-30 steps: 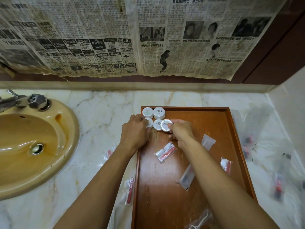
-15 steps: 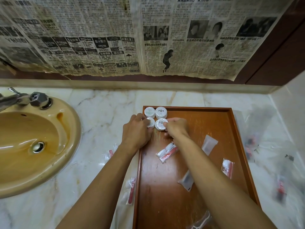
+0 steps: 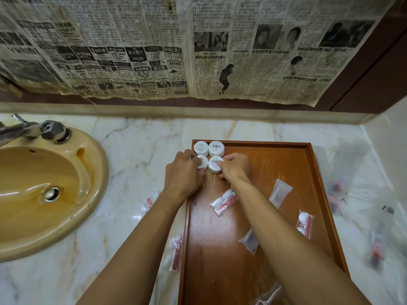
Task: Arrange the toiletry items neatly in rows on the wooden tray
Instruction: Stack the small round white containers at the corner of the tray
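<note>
A wooden tray (image 3: 318, 172) lies on the marble counter. Round white soaps fill its far left corner in a two-by-two block: two at the back (image 3: 201, 147) (image 3: 216, 147) and two in front. My left hand (image 3: 184, 172) curls its fingers round the front left soap (image 3: 203, 161). My right hand (image 3: 235, 168) pinches the front right soap (image 3: 214, 165), which looks stacked. Loose on the tray lie a red-and-white packet (image 3: 223, 201), a white sachet (image 3: 280, 192), another red packet (image 3: 305, 221) and a dark sachet (image 3: 250, 238).
A yellow sink (image 3: 55, 172) with a metal tap (image 3: 33, 128) sits at the left. More packets lie on the counter left of the tray (image 3: 149, 201) (image 3: 176, 252), and several plastic-wrapped items lie to its right (image 3: 337, 194). Newspaper covers the wall behind.
My right hand has carried a round soap leftward; the front row of three soaps has become two, the right one stacked. My left hand has stayed on the front left soap.
</note>
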Demonstrator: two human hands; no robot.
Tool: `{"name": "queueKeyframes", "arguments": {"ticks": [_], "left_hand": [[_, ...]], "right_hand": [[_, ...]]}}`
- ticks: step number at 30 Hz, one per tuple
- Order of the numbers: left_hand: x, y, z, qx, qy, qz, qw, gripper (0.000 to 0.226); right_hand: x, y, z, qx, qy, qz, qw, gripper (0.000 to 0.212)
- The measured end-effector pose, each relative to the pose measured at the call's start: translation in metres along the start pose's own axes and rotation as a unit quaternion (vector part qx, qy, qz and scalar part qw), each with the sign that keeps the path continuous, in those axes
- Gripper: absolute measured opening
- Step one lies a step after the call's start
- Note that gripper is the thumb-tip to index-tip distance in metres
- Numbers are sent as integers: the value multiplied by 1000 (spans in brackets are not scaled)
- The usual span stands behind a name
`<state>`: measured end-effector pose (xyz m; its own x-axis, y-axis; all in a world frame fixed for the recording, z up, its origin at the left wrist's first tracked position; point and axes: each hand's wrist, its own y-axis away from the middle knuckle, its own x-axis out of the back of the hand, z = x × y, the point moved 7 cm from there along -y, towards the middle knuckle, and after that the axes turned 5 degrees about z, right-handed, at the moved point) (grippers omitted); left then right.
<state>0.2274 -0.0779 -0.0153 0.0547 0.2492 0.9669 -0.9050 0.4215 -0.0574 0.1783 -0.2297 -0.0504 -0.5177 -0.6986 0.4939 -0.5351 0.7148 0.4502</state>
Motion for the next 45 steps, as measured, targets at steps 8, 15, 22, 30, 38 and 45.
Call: {"name": "queueKeyframes", "arguments": {"ticks": [8,15,22,30,38,45], "left_hand": [[-1,0,0,1,0,-6,1000,32],[-1,1,1,1,-2,-19,1000,35],[0,2,3,-27,-26,-23,999,35],[15,24,-15,2,16,34,999,33],[35,101,-53,54,49,54,996,27],[49,204,-97,142,25,-3,990,28]], "right_hand": [[-5,-1,0,-4,-2,3,1000,24],[-4,-2,3,-2,8,-2,1000,20],[2,5,-2,39,31,-8,999,8],[14,27,5,138,103,6,985,18],[-3,146,50,525,293,15,799,18],[-12,165,78,549,354,-22,757,20]]}}
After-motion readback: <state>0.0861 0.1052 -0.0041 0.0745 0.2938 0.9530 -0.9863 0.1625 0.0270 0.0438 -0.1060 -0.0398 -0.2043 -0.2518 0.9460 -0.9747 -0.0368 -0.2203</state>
